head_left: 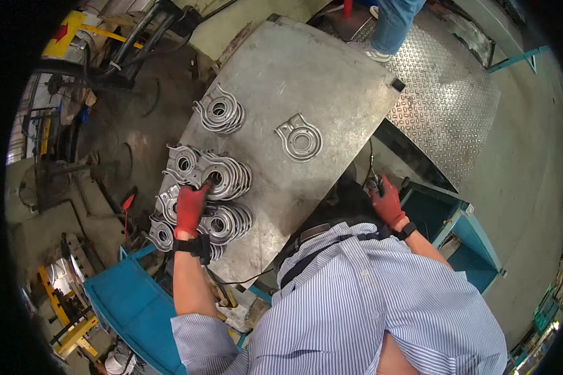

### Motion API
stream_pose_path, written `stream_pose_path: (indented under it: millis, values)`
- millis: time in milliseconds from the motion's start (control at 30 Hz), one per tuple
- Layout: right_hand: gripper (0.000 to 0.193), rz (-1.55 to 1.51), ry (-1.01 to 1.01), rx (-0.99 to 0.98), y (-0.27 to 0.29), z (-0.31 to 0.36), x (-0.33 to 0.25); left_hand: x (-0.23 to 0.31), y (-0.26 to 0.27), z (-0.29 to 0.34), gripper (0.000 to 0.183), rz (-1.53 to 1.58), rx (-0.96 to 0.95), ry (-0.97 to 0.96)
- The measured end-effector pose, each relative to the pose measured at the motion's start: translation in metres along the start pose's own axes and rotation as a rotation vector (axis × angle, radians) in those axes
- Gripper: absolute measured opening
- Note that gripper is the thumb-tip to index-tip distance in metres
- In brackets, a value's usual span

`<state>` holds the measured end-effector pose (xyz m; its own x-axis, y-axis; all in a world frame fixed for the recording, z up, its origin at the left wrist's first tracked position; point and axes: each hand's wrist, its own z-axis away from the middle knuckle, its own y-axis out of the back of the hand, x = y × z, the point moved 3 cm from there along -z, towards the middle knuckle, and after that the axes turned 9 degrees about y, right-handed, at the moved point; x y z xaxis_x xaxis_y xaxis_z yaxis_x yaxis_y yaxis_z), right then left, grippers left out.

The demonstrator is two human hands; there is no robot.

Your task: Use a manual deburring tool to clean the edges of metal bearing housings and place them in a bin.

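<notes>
My left hand, in a red glove, reaches into stacks of grey stamped metal brackets at the left of the metal table. Its fingertips close on the rim of a top bracket, near the round hole. My right hand, also red-gloved, is off the table's near right edge. Its fingers wrap round a small dark metallic tool, mostly hidden, with a thin hose or cable rising beside it. One bracket lies alone, flat, in the table's middle.
Another bracket stack sits farther back. A blue metal bin stands at the lower left, and a blue-green open cabinet at the right. Beyond the table, a person's jeans-clad leg stands by a diamond-plate floor panel.
</notes>
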<state>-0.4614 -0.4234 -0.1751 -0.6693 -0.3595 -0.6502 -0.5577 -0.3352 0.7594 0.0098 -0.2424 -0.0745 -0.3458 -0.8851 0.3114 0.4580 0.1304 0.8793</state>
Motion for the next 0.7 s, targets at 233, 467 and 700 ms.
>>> stream_pose_path:
  millis: [233,467,700]
  values:
    - [0.051,-0.053,-0.031,-0.1,-0.003,0.0,0.009,0.049,0.012,0.038,0.056,-0.373,0.331,-0.084]
    - [0.048,-0.042,-0.018,-0.003,0.007,0.005,0.006,0.166,-0.081,0.077,0.043,-0.01,-0.009,-0.269]
    - [0.036,-0.106,-0.051,-0.055,0.018,0.009,0.001,0.166,-0.181,0.032,0.037,-0.083,0.02,-0.26]
